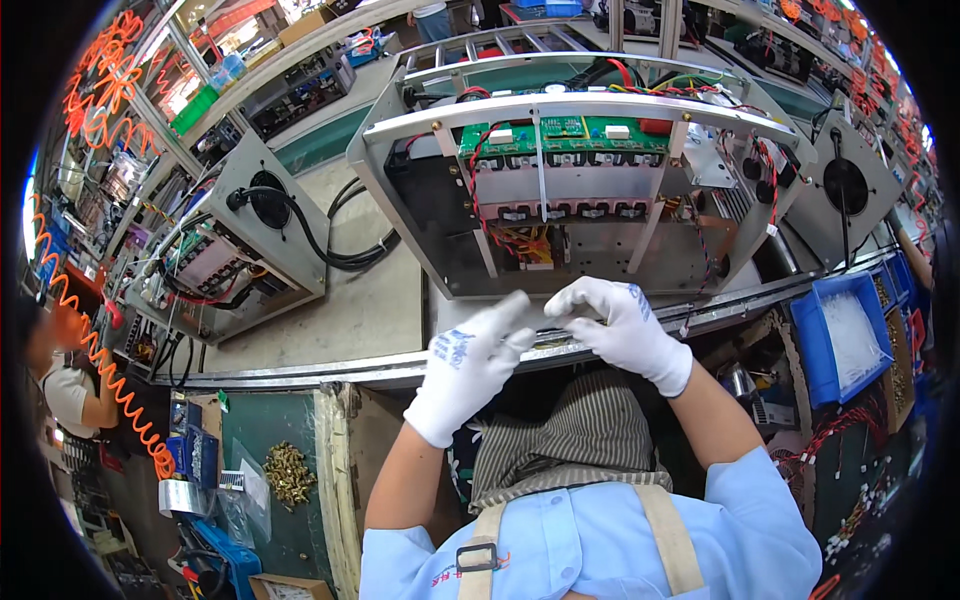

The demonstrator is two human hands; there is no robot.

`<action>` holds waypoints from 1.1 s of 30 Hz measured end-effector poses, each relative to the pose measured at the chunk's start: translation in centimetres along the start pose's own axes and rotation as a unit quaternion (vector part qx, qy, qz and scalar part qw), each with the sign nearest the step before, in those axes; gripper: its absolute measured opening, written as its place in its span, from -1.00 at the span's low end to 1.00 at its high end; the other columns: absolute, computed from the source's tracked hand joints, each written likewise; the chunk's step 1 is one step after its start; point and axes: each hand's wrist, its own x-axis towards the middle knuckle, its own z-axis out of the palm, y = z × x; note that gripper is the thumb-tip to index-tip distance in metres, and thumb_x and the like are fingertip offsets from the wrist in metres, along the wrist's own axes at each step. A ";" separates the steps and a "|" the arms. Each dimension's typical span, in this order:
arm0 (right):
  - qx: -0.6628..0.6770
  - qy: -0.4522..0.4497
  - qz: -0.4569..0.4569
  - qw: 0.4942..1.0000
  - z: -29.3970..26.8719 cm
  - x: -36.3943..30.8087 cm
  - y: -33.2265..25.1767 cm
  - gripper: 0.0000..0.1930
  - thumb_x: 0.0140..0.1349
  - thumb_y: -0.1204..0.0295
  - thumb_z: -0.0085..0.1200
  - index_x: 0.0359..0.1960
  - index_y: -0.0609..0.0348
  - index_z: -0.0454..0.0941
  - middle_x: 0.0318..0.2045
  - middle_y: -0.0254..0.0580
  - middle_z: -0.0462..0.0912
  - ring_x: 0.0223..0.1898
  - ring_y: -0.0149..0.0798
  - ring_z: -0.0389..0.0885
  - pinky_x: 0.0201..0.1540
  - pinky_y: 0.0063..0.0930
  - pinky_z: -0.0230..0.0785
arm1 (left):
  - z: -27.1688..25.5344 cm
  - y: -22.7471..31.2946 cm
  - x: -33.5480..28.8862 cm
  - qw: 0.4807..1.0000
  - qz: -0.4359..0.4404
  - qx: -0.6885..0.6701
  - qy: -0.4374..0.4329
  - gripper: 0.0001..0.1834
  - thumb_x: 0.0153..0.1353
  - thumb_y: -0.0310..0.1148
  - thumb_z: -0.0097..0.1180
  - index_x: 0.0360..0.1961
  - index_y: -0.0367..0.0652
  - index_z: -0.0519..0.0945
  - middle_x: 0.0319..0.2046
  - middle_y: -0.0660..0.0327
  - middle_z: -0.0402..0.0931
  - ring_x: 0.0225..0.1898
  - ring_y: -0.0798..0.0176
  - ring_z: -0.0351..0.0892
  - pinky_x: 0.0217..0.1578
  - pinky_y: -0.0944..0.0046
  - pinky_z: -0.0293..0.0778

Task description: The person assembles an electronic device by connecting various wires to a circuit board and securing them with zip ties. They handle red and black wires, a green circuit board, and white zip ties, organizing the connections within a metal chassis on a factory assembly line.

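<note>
Both of my hands wear white gloves with blue printing and are raised at the near edge of the bench. My left hand [472, 368] has its fingers apart, the fingertips a little blurred, and nothing shows in it. Facing it, my right hand [622, 332] has bent fingers with a gap between thumb and forefinger; I see nothing held there. Just beyond both hands stands an open metal equipment chassis [440, 280]. Inside it are a green circuit board [572, 138], a white vertical strip [542, 175], and red and black wires [474, 185].
A second open chassis [305, 225] with a black cable [318, 250] stands left, another grey unit [850, 215] right. Brass fittings [290, 474] lie lower left. A blue bin [822, 330] of clear-white pieces sits right. An orange coiled hose [100, 365] hangs left; a person [72, 400] is beyond.
</note>
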 end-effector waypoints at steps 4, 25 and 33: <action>-0.082 -0.002 -0.081 0.993 1.0 0.2 0.4 -0.79 0.19 0.56 0.12 -0.12 0.25 0.60 -0.20 -0.07 0.68 -0.12 -0.15 0.68 -0.05 -0.35 0.51 | 1.2 -0.8 -0.6 0.998 -0.059 -0.007 -0.029 -0.80 0.27 -0.32 0.16 -0.23 -0.25 0.63 -0.47 0.06 0.61 -0.45 0.18 0.62 -0.36 0.23 0.50; -0.254 0.188 -0.003 0.949 -0.8 3.3 2.3 -0.89 0.20 0.38 0.11 -0.27 0.04 0.61 -0.58 -0.10 0.62 -0.50 -0.06 0.66 -0.39 -0.23 0.47 | 5.7 -8.3 7.3 0.941 -0.244 -0.047 0.228 -0.66 0.21 -0.18 0.31 -0.36 -0.29 0.58 -0.59 0.27 0.54 -0.58 0.47 0.43 -0.51 0.44 0.33; -0.296 0.129 0.041 0.946 1.2 6.8 1.4 -0.85 0.20 0.37 0.10 -0.26 0.10 0.64 -0.52 -0.06 0.65 -0.48 -0.09 0.67 -0.39 -0.28 0.46 | 5.7 -10.5 6.5 0.827 -0.284 -0.469 0.126 -0.76 0.32 -0.26 0.14 -0.15 -0.20 0.51 -0.53 0.28 0.52 -0.71 0.54 0.22 -0.74 0.49 0.07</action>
